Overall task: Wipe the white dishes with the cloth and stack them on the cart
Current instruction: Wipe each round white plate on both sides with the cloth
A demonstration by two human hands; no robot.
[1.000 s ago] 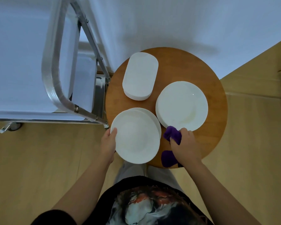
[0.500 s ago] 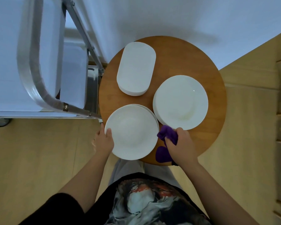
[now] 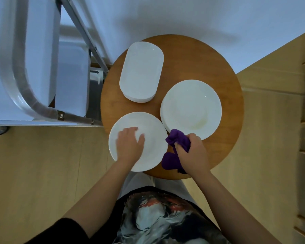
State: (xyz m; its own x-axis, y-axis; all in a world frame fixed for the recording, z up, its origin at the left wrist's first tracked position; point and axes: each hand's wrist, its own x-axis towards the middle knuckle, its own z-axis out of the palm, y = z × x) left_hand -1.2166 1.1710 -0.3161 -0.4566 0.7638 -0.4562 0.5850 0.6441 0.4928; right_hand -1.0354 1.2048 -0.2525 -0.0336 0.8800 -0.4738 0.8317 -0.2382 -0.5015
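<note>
While the left hand (image 3: 129, 145) is lying flat and unclenched on the smooth round plate (image 3: 148, 131) at lower centre, the right hand (image 3: 192, 152) is clenching a crumpled purple cloth (image 3: 176, 140) just right of it. An oblong white dish (image 3: 141, 72) is lying on the round wooden table (image 3: 192, 55) — long axis running top to bottom, leaning slightly right — beside another round plate (image 3: 191, 108). The metal cart (image 3: 12, 71) is filling the upper left.

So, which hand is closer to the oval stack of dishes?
Left. The left hand rests on the near plate below the oval stack; the right hand is farther right.
</note>
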